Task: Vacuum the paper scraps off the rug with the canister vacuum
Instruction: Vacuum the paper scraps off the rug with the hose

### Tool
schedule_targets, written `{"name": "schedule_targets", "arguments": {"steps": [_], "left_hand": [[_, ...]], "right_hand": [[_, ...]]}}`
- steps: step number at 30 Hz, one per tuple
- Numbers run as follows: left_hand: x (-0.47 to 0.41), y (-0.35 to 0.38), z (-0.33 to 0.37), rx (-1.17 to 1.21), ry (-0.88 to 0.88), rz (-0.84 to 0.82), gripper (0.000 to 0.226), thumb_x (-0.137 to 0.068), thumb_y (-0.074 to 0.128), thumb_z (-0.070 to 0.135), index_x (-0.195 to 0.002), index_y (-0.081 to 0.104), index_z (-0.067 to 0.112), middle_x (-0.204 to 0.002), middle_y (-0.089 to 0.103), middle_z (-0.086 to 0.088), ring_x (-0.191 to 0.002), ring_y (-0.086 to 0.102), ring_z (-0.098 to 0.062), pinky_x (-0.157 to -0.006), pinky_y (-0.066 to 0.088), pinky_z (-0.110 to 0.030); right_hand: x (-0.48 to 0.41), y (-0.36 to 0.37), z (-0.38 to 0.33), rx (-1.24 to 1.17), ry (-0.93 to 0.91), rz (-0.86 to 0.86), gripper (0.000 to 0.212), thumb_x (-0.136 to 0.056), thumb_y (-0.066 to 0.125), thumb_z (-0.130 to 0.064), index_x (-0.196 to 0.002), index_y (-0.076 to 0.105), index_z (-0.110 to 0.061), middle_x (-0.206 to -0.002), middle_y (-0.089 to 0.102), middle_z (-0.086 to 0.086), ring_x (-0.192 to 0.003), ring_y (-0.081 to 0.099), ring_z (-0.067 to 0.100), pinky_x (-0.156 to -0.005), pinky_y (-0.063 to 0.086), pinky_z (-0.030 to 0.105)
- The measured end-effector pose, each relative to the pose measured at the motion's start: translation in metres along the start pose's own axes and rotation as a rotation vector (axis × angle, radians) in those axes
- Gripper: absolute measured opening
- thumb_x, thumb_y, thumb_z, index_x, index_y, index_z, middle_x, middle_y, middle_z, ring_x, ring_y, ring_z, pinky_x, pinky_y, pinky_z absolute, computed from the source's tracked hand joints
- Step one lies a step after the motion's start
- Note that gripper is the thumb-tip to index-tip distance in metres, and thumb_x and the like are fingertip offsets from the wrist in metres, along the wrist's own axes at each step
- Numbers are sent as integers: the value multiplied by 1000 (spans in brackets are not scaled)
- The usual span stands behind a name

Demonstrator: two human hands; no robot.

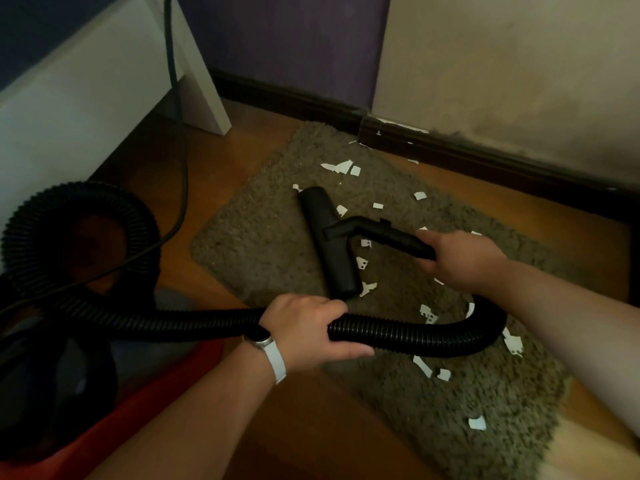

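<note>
A shaggy grey-brown rug [263, 237] lies on the wood floor, strewn with several white paper scraps [341, 167]. The black floor nozzle [327, 244] rests flat on the rug's middle, scraps along its right side. My right hand [460, 259] grips the black wand tube [384, 233] just behind the nozzle's neck. My left hand [308, 329] grips the black ribbed hose [415, 336], which curves from the wand across the rug and loops at the left. The canister vacuum [55, 372], dark with a red base, sits at the lower left.
A white furniture leg [204, 88] stands at the back left, with a black power cord [180, 140] trailing down past it. Dark skirting board [450, 154] and the wall border the rug's far side. Bare wood floor [311, 427] lies in front.
</note>
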State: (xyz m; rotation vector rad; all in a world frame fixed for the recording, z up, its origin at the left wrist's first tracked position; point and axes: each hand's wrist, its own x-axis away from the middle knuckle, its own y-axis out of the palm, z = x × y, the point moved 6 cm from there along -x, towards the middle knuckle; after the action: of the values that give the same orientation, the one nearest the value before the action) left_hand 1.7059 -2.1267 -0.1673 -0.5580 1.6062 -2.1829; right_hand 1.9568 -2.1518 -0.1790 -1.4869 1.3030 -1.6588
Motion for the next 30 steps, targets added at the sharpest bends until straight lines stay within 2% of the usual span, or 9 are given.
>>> {"name": "schedule_targets", "arguments": {"steps": [2, 5, 7, 11, 15, 19, 24, 30], "left_hand": [[-1, -1, 3, -4, 19, 13, 71, -69, 29, 93, -91, 60, 33, -78, 63, 15, -74, 63, -8, -62, 41, -24], [1, 0, 2, -4, 30, 4, 69, -69, 29, 93, -84, 59, 32, -71, 58, 16, -68, 62, -8, -58, 41, -24], [4, 0, 0, -2, 27, -1, 68, -69, 30, 93, -83, 58, 32, -70, 57, 16, -67, 61, -7, -59, 44, -24], [12, 3, -4, 24, 15, -86, 69, -70, 30, 92, -93, 57, 32, -79, 58, 16, -76, 60, -6, -69, 46, -25], [13, -3, -7, 33, 4, -60, 67, -71, 31, 91, -89, 58, 32, -75, 58, 15, -72, 61, -7, -67, 49, -26], [12, -10, -8, 20, -17, 26, 66, -71, 33, 91, -83, 60, 31, -69, 59, 15, -64, 61, -6, -59, 43, -22], [2, -19, -9, 87, -72, 29, 74, -69, 26, 92, -90, 62, 31, -76, 63, 13, -70, 61, -7, -66, 48, -26], [-3, -24, -14, 105, -74, 101, 72, -69, 29, 93, -85, 63, 31, -70, 62, 14, -66, 61, -8, -61, 49, -27]], "right_hand": [[2, 1, -1, -1, -13, -8, 27, -97, 52, -42, -122, 50, -32, -75, 58, -7, -65, 59, 16, -56, 50, 31], [2, 4, -12, 14, -64, -12, 24, -96, 52, -43, -118, 49, -34, -76, 58, -7, -67, 60, 17, -60, 56, 36], [0, 6, -22, 19, -89, -13, 22, -96, 51, -44, -116, 49, -34, -77, 59, -7, -67, 61, 18, -61, 57, 37], [-7, 9, -36, 26, -99, -44, 20, -98, 49, -45, -115, 48, -34, -76, 60, -7, -65, 61, 16, -60, 56, 35], [-14, 8, -36, -2, -83, -50, 19, -98, 49, -47, -114, 48, -37, -75, 60, -8, -65, 60, 14, -63, 58, 37], [-22, -1, -29, -13, -63, -56, 21, -98, 52, -45, -117, 50, -37, -75, 61, -7, -63, 61, 13, -54, 50, 30], [-27, -19, -1, -71, 40, -27, 22, -98, 54, -42, -118, 54, -36, -77, 62, -5, -66, 61, 13, -61, 55, 34], [-36, -26, -6, -141, 31, 28, 21, -98, 53, -44, -118, 53, -38, -78, 61, -6, -67, 61, 14, -59, 51, 31]]}}
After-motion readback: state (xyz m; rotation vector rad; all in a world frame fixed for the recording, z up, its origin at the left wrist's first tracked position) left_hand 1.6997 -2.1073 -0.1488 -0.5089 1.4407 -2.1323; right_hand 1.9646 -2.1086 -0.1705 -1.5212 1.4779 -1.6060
